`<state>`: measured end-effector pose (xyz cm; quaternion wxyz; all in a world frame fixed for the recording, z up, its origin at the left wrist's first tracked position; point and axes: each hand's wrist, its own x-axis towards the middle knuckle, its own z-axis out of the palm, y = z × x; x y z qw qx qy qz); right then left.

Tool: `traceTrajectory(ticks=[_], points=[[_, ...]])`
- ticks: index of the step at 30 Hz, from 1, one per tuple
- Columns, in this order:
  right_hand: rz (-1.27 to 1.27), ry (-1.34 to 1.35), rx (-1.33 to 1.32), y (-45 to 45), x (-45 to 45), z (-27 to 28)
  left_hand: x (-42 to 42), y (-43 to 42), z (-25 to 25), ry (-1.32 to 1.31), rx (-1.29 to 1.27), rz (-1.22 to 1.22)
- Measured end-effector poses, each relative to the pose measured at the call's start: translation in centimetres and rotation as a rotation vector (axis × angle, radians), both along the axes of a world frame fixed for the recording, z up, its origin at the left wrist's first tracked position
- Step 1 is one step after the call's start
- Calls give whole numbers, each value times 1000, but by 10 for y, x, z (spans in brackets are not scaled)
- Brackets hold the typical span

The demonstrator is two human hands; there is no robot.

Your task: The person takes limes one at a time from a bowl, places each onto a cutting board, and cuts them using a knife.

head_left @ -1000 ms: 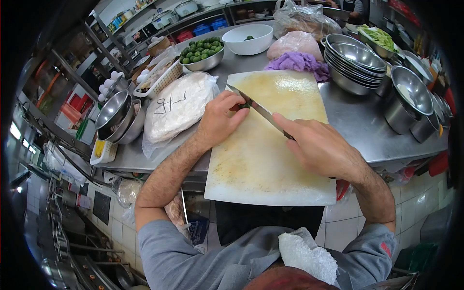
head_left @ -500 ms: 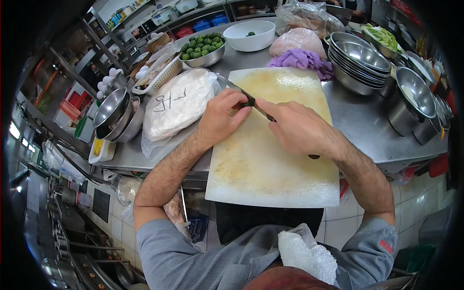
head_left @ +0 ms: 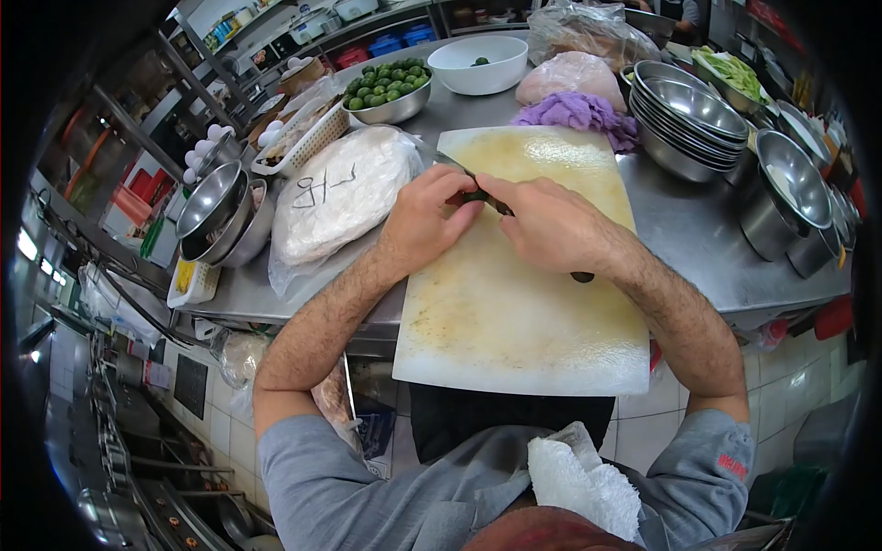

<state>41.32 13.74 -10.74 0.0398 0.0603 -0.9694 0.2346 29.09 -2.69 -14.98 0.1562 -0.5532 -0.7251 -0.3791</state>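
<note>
Over the upper left part of the worn white cutting board (head_left: 524, 340), my right hand (head_left: 556, 225) is closed around a knife (head_left: 447, 158). Its blade points up and left, and the dark butt of the handle shows below my palm. My left hand (head_left: 430, 213) is closed in a pinch on a small green lime (head_left: 476, 196), mostly covered by my fingers. The blade lies against or just beside the lime; I cannot tell whether it has cut in. Farther back are a metal bowl of green limes (head_left: 390, 87) and a white bowl (head_left: 478, 66) with lime in it.
Left of the board lies a marked plastic-wrapped white package (head_left: 340, 184), near metal bowls (head_left: 209, 202) and eggs (head_left: 209, 147). A purple cloth (head_left: 579, 118) touches the board's far edge. Stacked metal bowls (head_left: 689, 119) stand on the right. Another person (head_left: 682, 11) is partly visible far back.
My right hand and the knife have shifted slightly up and left, closer to my left hand. My left hand keeps its pinch in nearly the same place.
</note>
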Motion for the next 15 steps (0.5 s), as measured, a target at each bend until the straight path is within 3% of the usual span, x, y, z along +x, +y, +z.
traceTrajectory(ticks=[6,14,15], points=[[10,-10,-12,3,-3,-2,-1,1,-1,4,-4,9],[20,324,-321,37,9,14,-16,9,16,-75,-93,97],[-56,258,-383,43,10,18,-24,16,27,-65,-119,144]])
